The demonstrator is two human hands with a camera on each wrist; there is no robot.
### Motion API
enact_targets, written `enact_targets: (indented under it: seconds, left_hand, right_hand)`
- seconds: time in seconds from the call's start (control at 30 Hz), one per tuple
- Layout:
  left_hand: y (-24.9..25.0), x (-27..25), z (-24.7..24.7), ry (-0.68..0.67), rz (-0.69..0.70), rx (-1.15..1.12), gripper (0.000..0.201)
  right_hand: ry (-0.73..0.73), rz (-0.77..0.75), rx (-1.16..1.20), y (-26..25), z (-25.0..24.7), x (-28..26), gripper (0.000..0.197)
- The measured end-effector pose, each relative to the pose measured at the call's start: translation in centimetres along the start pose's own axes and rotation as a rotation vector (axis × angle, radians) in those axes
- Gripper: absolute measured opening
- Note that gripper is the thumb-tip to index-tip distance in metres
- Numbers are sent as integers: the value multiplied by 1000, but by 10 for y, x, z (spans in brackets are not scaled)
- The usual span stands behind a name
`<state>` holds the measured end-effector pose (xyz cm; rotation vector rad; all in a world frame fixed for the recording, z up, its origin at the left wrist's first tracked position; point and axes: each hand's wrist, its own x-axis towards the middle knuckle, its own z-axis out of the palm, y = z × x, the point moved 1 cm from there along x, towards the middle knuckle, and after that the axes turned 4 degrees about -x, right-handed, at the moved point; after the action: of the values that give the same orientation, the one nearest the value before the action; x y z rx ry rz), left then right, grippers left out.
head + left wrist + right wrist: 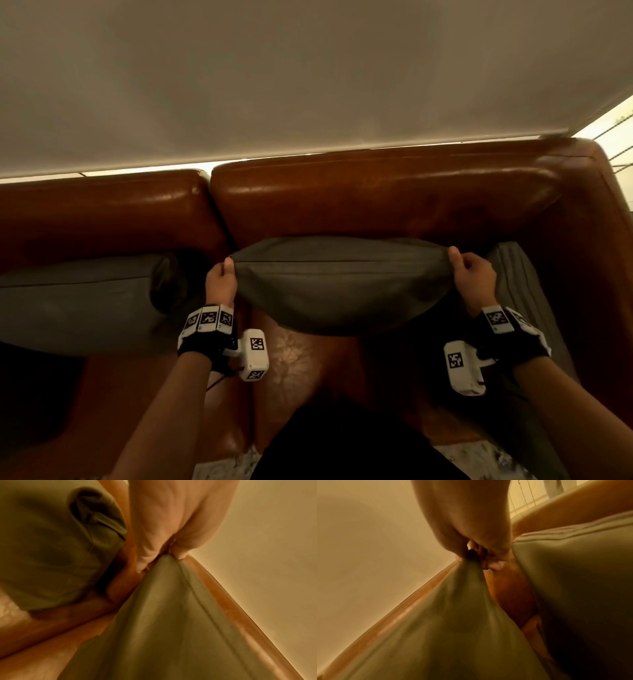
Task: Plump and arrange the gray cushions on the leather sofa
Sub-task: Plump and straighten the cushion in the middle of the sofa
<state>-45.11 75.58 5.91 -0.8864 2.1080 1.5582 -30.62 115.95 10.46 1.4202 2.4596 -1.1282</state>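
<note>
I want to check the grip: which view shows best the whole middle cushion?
The head view: the middle cushion appears whole, a hand pinching each top corner. Each wrist view shows only one pinched corner and blurred fabric.

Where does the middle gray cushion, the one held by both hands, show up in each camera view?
Head: middle cushion at centre, pinched at both top corners.
Left wrist: lower centre and right, corner under the fingers.
Right wrist: lower centre and left, corner under the fingers.
Shared landmark: sofa back.
</note>
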Motion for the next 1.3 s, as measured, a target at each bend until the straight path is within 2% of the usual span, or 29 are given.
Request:
enact_targets:
  seconds: [0.07, 0.17, 0.23, 0.3, 0.4, 0.53, 0.63, 0.7, 0.77, 0.83, 0.9, 0.97, 1.0, 1.07, 1.13, 1.17, 1.23, 1.3]
  left_hand:
    - [-7, 12, 6, -37, -97, 63, 50]
    - [-16, 19, 11, -118, -153, 141, 62]
    - [-4, 14, 13, -117, -172, 163, 52]
    - [7, 11, 15, -102, -191, 129, 38]
    - [20, 2, 12, -85, -160, 67, 45]
    - [21, -16, 7, -131, -140, -50, 36]
    - [12, -24, 15, -133, -41, 97, 40]
    - [7, -28, 20, -136, 1, 216, 47]
    - [0, -26, 19, -88, 30, 263, 44]
    - [-7, -20, 12, -15, 17, 213, 34]
    - [-11, -16, 7, 44, -13, 132, 23]
    - [-11, -19, 7, 43, 27, 150, 22]
    - [-10, -20, 9, 41, 53, 180, 25]
    - [-8, -23, 13, 42, 99, 213, 29]
    - [-6, -22, 13, 29, 103, 213, 32]
    - [-6, -20, 13, 21, 90, 207, 33]
    - [-6, -18, 13, 16, 54, 196, 35]
    - [-9, -19, 15, 21, 39, 167, 36]
  right_hand:
    - [-39, 76, -10, 4, 10, 5, 46]
    - [-6, 188, 78, 18, 13, 10, 52]
    - [-26, 274, 260, 18, 14, 14, 52]
    - [-117, 352, 409, 7, 16, 17, 42]
    - [-173, 285, 424, -4, 14, 24, 27]
    - [-43, 138, 274, 7, 5, 32, 29]
    - [-7, 174, 127, 9, 11, 32, 40]
    - [-83, 216, 100, 4, 21, 30, 47]
    - [-131, 230, 79, 2, 28, 26, 50]
    - [-99, 235, 165, -1, 30, 25, 36]
    - [-63, 314, 385, -4, 27, 23, 18]
    - [-40, 396, 517, -1, 26, 23, 21]
    - [-31, 393, 504, 2, 28, 25, 20]
    - [-29, 297, 285, 4, 29, 32, 15]
    - [-99, 213, 13, 0, 26, 39, 18]
    - [-160, 197, -46, -3, 23, 43, 20]
    - [-278, 226, -32, -8, 19, 51, 37]
    - [-321, 297, -39, -12, 19, 56, 53]
